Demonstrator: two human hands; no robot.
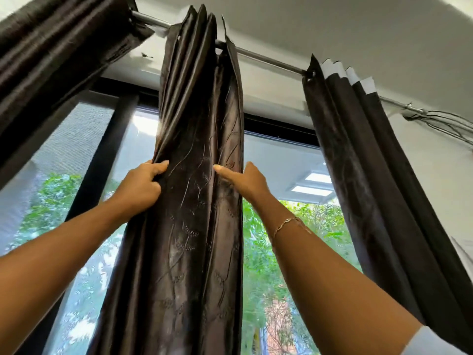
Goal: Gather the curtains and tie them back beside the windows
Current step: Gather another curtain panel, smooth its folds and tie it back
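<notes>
Nearest the camera both forearms reach up, with a white sleeve [435, 342] at the right elbow and a thin bracelet [284, 224] on the right wrist. The left grip [142, 185] has its fingers curled into the folds on the left edge of the middle curtain [194, 239], pinching a bunch of the dark satiny fabric. The right grip [245, 180] is on the opposite edge with its thumb laid across the front. Its fingers go round behind where I can't see them, so it looks like a pinch on that edge too. The curtain hangs from the rod [268, 60] already squeezed into a narrow column, right in front of the window [281, 252] between the panes, with the left curtain [51, 60] and right curtain [358, 175] bunched off to either side. So I'd say this is the gathering step, mostly done for this panel, with the tying not yet started. I reckon the next move is closing both grips round the whole bundle, sliding it along the rod toward the frame, then freeing one hand for a tie. I can't spot any tie-back or hook from here, so that needs finding first.
</notes>
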